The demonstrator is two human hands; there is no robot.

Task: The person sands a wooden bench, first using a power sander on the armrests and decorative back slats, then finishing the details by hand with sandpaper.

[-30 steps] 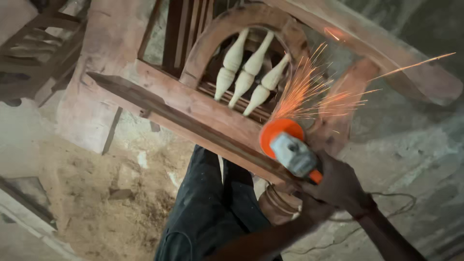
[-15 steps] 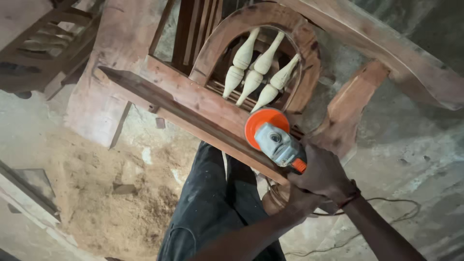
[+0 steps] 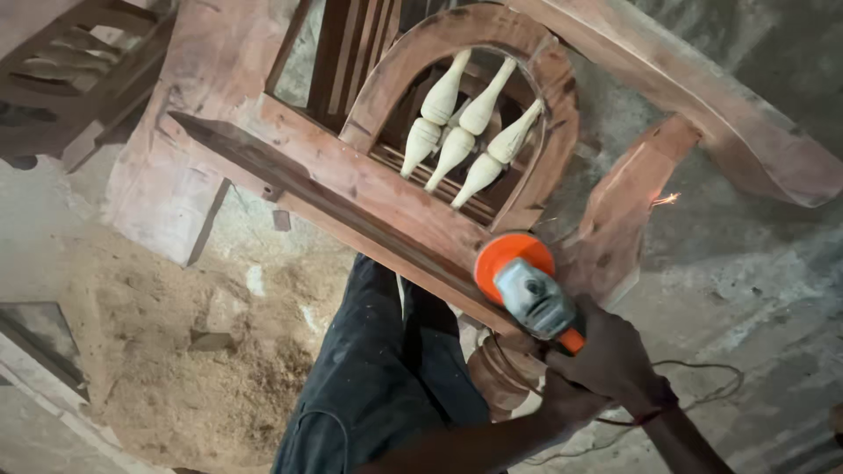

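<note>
My right hand (image 3: 615,355) is shut on the rear of an angle grinder (image 3: 531,294) with a grey head and an orange guard. The disc sits against the lower rail of a reddish wooden furniture frame (image 3: 369,189). My left hand (image 3: 562,399) comes in from below and closes on the grinder's rear under the right hand, next to a turned wooden leg (image 3: 500,373). A few small sparks (image 3: 667,200) show near the frame's curved arm (image 3: 615,211). Pale turned spindles (image 3: 465,132) fan out inside the frame's arched opening.
My dark-trousered legs (image 3: 378,386) stand under the rail. Sawdust (image 3: 167,351) covers the floor at the left. Another wooden frame (image 3: 70,79) stands at the top left. A thin cord (image 3: 702,395) lies on the concrete floor at the right.
The heavy shower of sparks seen a second ago has died to a few. The grinder stays on the rail, with both hands still on it.
</note>
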